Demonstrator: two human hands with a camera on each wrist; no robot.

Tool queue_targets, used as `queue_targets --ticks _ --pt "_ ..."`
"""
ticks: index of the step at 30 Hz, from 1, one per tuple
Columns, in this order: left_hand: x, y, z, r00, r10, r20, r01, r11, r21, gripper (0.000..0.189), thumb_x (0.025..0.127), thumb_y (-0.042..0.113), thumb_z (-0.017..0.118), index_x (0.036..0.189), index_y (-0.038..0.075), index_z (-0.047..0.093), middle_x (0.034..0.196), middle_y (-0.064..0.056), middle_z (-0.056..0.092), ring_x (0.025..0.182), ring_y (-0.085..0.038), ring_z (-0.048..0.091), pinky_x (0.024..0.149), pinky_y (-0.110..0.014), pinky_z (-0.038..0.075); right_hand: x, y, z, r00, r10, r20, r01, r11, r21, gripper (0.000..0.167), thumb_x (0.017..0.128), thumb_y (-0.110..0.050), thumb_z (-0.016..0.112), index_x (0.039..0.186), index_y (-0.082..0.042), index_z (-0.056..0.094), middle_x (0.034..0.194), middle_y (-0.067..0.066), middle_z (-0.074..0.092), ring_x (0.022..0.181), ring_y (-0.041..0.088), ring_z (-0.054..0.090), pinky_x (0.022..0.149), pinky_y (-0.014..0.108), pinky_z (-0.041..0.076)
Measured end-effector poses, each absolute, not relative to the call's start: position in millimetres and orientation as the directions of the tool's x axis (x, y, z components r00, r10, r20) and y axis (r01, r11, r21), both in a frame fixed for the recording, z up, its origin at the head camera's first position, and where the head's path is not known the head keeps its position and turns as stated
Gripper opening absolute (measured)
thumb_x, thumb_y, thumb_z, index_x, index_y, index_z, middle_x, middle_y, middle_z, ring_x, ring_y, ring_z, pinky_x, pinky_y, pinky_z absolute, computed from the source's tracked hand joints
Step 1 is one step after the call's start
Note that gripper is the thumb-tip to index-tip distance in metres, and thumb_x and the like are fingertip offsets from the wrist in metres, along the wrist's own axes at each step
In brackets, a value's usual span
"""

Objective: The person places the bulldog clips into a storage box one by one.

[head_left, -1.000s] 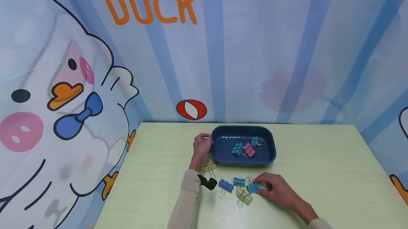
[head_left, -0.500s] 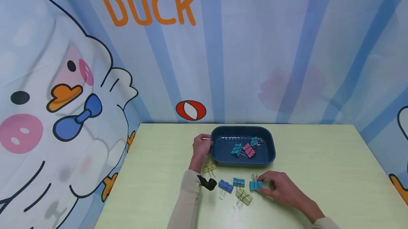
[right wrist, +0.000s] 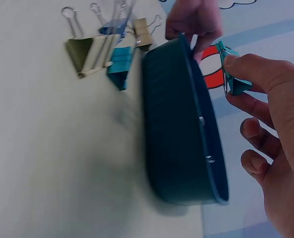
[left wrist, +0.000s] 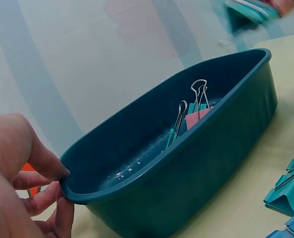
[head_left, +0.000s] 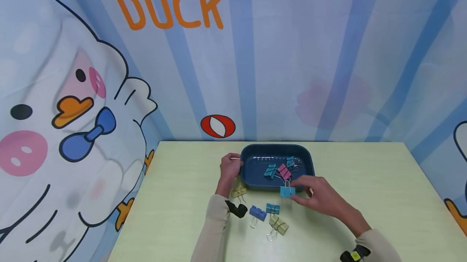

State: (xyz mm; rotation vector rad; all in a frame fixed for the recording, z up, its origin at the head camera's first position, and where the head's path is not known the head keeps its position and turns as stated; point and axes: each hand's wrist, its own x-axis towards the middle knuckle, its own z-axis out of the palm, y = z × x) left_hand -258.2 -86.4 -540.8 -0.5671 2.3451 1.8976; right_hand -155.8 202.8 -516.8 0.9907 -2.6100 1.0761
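My left hand (head_left: 230, 168) grips the left end of a dark blue tray (left wrist: 186, 183), thumb and fingers pinching its rim. In my right hand (head_left: 322, 195) a turquoise binder clip (head_left: 287, 191) is pinched between thumb and fingers, raised at the tray's front edge. Its wire handles point toward the tray. Inside the tray lie a pink binder clip (head_left: 284, 172) and two turquoise binder clips, one left of it (head_left: 270, 171) and another behind it to the right.
On the table (head_left: 365, 189) in front of the tray lie a blue binder clip (head_left: 258, 213), another turquoise binder clip (head_left: 273, 208) and a yellow binder clip (head_left: 279, 224). A second yellow binder clip (head_left: 239, 191) sits by my left wrist. A printed curtain (head_left: 277, 51) hangs behind.
My right hand has lifted the turquoise binder clip from beside the others on the table and carried it forward to the tray's front edge. My left hand stays on the tray.
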Motion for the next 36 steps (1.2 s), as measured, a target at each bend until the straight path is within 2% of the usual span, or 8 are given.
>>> queue_targets --ticks 5,10,15,19,24,31,36 --pt "-258 -86 -542 -0.928 -0.242 -0.283 -0.328 0.167 0.930 0.024 0.093 0.001 0.063 0.115 0.003 0.072 0.098 -0.011 0.071 0.076 -0.019 0.059 0.062 -0.028 0.049 -172 194 -497 -0.734 -0.535 0.418 -0.676 0.518 -0.524 0.028 0.087 -0.012 0.088 0.113 -0.010 0.079 0.097 -0.003 0.076 0.061 -0.006 0.043 0.057 0.023 0.043" --pt "-258 -85 -542 -0.928 -0.232 -0.291 -0.333 0.172 0.927 0.024 0.093 0.001 0.063 0.115 0.003 0.072 0.098 -0.011 0.071 0.076 -0.019 0.059 0.063 -0.029 0.049 -189 186 -480 -0.716 -0.544 0.437 -0.696 0.514 -0.501 0.027 0.087 -0.015 0.088 0.113 -0.009 0.079 0.086 -0.006 0.069 0.060 -0.005 0.041 0.056 0.023 0.041" --pt "-259 -85 -539 -0.925 -0.241 -0.295 -0.341 0.179 0.923 0.025 0.094 0.002 0.062 0.117 0.003 0.072 0.096 -0.009 0.069 0.076 -0.019 0.058 0.065 -0.031 0.050 -204 176 -464 -0.702 -0.550 0.452 -0.710 0.500 -0.495 0.027 0.090 -0.015 0.086 0.115 -0.008 0.079 0.089 -0.004 0.071 0.061 -0.002 0.046 0.057 0.025 0.044" --pt "-260 -85 -539 -0.925 -0.249 -0.288 -0.338 0.186 0.923 0.025 0.094 0.002 0.062 0.117 0.004 0.072 0.095 -0.008 0.067 0.078 -0.020 0.057 0.065 -0.030 0.049 -214 167 -456 -0.723 -0.535 0.437 -0.690 0.525 -0.498 0.029 0.091 -0.019 0.085 0.118 -0.010 0.079 0.093 -0.006 0.072 0.061 0.001 0.049 0.059 0.028 0.045" --pt "-262 -85 -540 -0.928 -0.245 -0.279 -0.328 0.186 0.926 0.025 0.092 0.002 0.063 0.115 0.003 0.073 0.095 -0.008 0.069 0.079 -0.020 0.059 0.063 -0.029 0.048 -221 158 -453 -0.764 -0.514 0.391 -0.644 0.563 -0.517 0.030 0.093 -0.024 0.084 0.120 -0.012 0.079 0.088 -0.008 0.068 0.061 0.002 0.047 0.062 0.030 0.045" --pt "-260 -85 -542 -0.925 -0.245 -0.291 -0.337 0.174 0.925 0.023 0.092 0.001 0.064 0.114 0.004 0.073 0.098 -0.010 0.070 0.080 -0.020 0.059 0.063 -0.028 0.049 -226 151 -460 -0.780 -0.511 0.361 -0.623 0.581 -0.524 0.029 0.094 -0.026 0.083 0.120 -0.013 0.079 0.091 -0.006 0.071 0.061 0.001 0.047 0.064 0.030 0.046" --pt "-259 -85 -542 -0.925 -0.252 -0.286 -0.333 0.169 0.928 0.025 0.092 0.001 0.063 0.114 0.004 0.073 0.099 -0.010 0.071 0.078 -0.019 0.059 0.061 -0.028 0.048 -227 151 -463 -0.789 -0.506 0.350 -0.611 0.585 -0.534 0.030 0.094 -0.027 0.084 0.119 -0.012 0.079 0.085 -0.009 0.067 0.059 0.003 0.049 0.064 0.030 0.046"
